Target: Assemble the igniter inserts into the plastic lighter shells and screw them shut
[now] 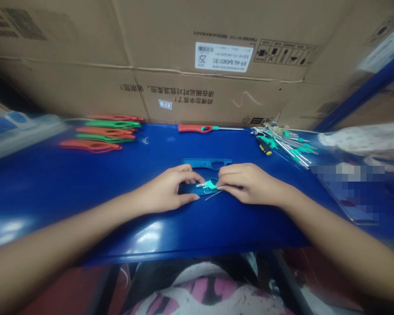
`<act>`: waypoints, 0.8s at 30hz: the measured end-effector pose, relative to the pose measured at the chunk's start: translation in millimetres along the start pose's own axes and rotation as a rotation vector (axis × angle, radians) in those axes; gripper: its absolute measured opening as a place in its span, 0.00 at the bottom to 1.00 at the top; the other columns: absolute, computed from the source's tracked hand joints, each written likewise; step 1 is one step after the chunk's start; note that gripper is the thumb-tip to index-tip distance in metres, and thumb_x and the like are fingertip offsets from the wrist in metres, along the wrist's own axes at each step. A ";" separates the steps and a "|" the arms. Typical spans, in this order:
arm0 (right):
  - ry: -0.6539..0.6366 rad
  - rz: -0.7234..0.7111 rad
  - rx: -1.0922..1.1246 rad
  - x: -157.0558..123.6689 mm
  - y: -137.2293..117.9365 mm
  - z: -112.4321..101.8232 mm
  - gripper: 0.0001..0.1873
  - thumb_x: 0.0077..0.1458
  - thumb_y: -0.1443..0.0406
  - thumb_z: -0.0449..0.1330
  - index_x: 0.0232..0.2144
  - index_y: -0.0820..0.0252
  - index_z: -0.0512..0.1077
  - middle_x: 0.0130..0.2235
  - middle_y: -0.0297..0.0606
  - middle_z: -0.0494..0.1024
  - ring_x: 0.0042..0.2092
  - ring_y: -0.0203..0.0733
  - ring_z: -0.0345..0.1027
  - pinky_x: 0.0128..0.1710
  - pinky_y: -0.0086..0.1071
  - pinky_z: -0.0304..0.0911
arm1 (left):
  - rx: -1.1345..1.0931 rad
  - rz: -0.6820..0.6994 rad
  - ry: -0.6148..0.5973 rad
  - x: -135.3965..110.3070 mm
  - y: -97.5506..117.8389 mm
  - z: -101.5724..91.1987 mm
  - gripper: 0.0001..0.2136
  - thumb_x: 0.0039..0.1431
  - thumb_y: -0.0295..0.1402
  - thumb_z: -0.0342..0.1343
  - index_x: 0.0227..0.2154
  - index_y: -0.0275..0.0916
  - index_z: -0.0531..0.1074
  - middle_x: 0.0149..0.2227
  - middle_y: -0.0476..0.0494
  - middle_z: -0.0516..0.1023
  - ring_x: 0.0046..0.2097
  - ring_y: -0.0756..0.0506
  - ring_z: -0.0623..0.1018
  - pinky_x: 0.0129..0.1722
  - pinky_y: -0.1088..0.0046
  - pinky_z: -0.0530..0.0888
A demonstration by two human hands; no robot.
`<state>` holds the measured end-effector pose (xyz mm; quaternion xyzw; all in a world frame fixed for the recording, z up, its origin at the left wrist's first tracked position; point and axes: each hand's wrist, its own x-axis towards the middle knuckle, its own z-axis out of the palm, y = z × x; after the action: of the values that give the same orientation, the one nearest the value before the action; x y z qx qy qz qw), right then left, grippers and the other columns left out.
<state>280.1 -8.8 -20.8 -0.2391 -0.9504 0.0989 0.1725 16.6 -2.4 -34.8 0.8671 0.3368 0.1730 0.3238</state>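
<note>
On the blue table, my left hand point(166, 188) has its thumb and fingers on either side of a blue lighter shell half point(191, 189). My right hand point(246, 181) pinches a small teal trigger piece point(210, 184) at the shell's right part. A metal-coloured bit and thin wire show beside this piece; the finer parts are too small to make out. Just beyond the fingers lies another blue lighter shell half point(206, 164), inner side up, its right end partly behind my right hand.
Red and green lighter shells point(107, 134) lie in a row at the back left. A red lighter point(195, 128) with a metal tube rests by the cardboard point(151, 52). Metal tubes with teal parts point(292, 146) and a black-yellow screwdriver point(264, 146) are at right, near a phone-like slab point(357, 214).
</note>
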 end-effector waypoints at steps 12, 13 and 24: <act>-0.108 0.048 -0.076 1.2 -6.0 -2.3 0.12 0.66 0.67 0.53 0.31 0.61 0.73 0.32 0.36 0.72 0.34 0.36 0.65 0.34 0.30 0.59 | 0.085 0.046 -0.008 -1.7 2.7 0.6 0.14 0.61 0.33 0.60 0.49 0.41 0.74 0.41 0.46 0.72 0.44 0.44 0.74 0.45 0.65 0.73; -0.114 0.048 -0.100 1.3 -6.6 -2.1 0.12 0.66 0.67 0.53 0.30 0.61 0.73 0.32 0.36 0.72 0.34 0.37 0.65 0.34 0.30 0.59 | 0.095 0.053 -0.005 -2.1 2.5 0.9 0.14 0.62 0.33 0.60 0.50 0.40 0.74 0.42 0.45 0.72 0.44 0.44 0.74 0.46 0.65 0.73; -0.145 -0.014 -0.330 1.7 -12.9 -1.0 0.12 0.64 0.69 0.52 0.30 0.62 0.72 0.32 0.37 0.72 0.32 0.37 0.63 0.31 0.32 0.54 | 0.390 0.226 -0.045 -6.4 5.8 3.1 0.19 0.70 0.32 0.50 0.61 0.40 0.66 0.44 0.40 0.70 0.47 0.42 0.71 0.48 0.63 0.73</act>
<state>273.6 -19.0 -15.9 -0.2498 -0.9654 -0.0424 0.0626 16.4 -11.4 -33.7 0.9491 0.2575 0.1203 0.1360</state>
